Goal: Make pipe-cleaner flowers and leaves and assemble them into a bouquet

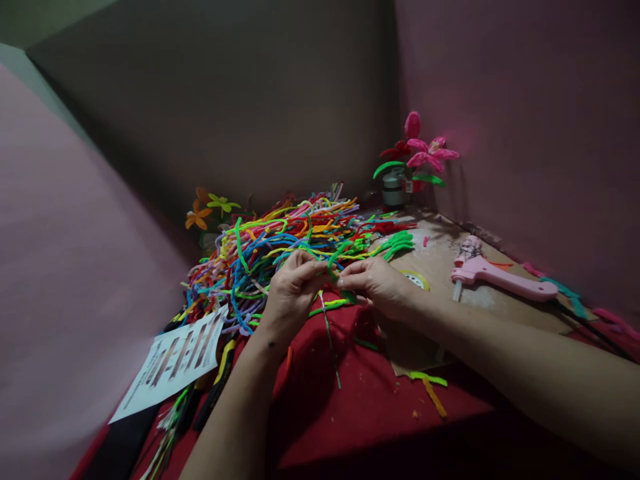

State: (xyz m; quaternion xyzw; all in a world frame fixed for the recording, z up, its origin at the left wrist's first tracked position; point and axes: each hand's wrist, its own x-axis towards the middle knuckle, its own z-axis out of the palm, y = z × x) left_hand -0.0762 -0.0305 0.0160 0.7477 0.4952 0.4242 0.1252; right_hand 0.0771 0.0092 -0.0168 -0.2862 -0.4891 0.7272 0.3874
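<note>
My left hand [299, 283] and my right hand [373, 283] meet above the red cloth, fingertips almost touching. Both are closed in a pinch on a green pipe cleaner [332, 265], which stands up in a bent shape between them. A thin stem [329, 340] hangs down from below my fingers toward the cloth; its upper end is hidden. Right behind my hands spreads a large heap of many-coloured pipe cleaners [280, 233]. Green folded pipe-cleaner pieces [400, 245] lie at the heap's right end.
A pink glue gun [500, 275] rests on a cardboard sheet [485, 313] at right, beside a yellow tape roll [416, 279]. Printed paper [175, 363] and black-and-yellow tool handles [220, 380] lie at left. Pipe-cleaner flowers [431, 153] stand at the back by the walls.
</note>
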